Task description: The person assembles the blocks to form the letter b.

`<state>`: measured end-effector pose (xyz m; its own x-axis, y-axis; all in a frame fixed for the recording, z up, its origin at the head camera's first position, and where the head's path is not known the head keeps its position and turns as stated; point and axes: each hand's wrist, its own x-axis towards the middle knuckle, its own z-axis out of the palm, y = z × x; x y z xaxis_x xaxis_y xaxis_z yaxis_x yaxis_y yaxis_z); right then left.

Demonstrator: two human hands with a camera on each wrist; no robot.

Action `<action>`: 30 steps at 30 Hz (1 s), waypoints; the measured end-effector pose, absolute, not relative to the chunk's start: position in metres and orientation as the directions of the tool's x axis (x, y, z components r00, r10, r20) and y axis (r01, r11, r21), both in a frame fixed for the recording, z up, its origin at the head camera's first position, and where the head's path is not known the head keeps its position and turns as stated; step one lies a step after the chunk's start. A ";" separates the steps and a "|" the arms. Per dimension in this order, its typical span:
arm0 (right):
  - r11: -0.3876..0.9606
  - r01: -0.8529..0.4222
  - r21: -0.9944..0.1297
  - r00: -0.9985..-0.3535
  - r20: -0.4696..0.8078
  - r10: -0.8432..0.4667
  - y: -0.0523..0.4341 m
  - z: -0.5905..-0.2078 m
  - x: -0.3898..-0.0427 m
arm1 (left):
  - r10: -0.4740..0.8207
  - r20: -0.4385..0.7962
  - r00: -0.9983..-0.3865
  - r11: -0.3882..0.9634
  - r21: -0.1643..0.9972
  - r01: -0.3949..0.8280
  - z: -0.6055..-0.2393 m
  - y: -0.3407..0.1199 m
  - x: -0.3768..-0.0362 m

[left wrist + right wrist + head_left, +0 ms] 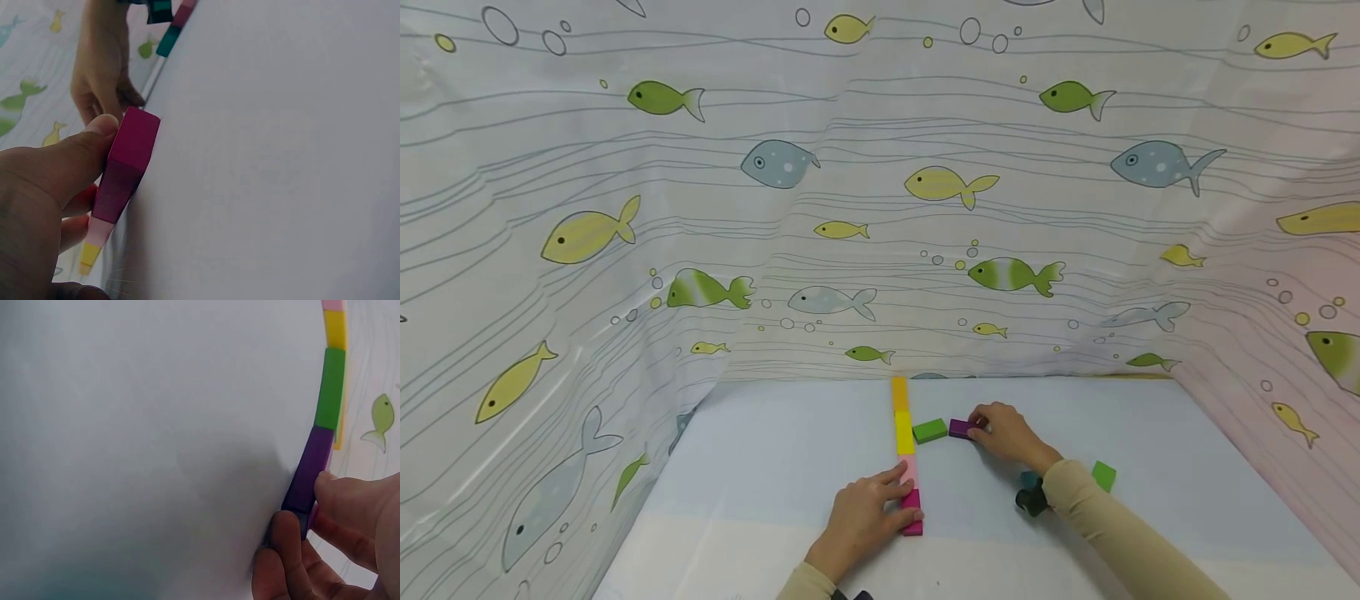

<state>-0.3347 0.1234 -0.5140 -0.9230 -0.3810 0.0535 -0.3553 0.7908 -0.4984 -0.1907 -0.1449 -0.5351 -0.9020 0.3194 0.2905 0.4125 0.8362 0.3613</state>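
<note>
Left hand (861, 521): laid on the counter (760, 467), fingers curled against the near end of a row of blocks, thumb (75, 156) pressed to the side of the magenta block (912, 511); held rather than merely touched, as shown in the left wrist view.

Row of blocks, running straight away from the left hand: magenta block nearest, then pink block (909, 469) partly under the fingertips, yellow block (904, 432), orange block (899, 393) farthest, close to the curtain.

Right hand (1006, 433): rested on the counter beyond and to the right of the left hand, fingers and thumb pinched on the purple block (959, 428). Purple block lay flat on the counter at the right hand's fingertips, to their left.

Green block (929, 431): between the purple block and the yellow block, just beside both; contact with either not clear from the head view, end to end with the purple block in the right wrist view.

Second green block (1103, 476): on the counter to the right of the right forearm, near the sleeve (1112, 525).

Teal block (1028, 479): just left of the right wrist, largely hidden by a dark wrist device.

Fish-patterned curtain (880, 208): hung around the counter behind and beside both hands.
</note>
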 end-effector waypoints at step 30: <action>0.745 -0.375 -0.551 -0.893 0.000 -0.450 0.159 -0.511 -0.327 | 0.314 0.276 -0.908 0.845 0.356 0.400 -0.540 -0.146 -0.190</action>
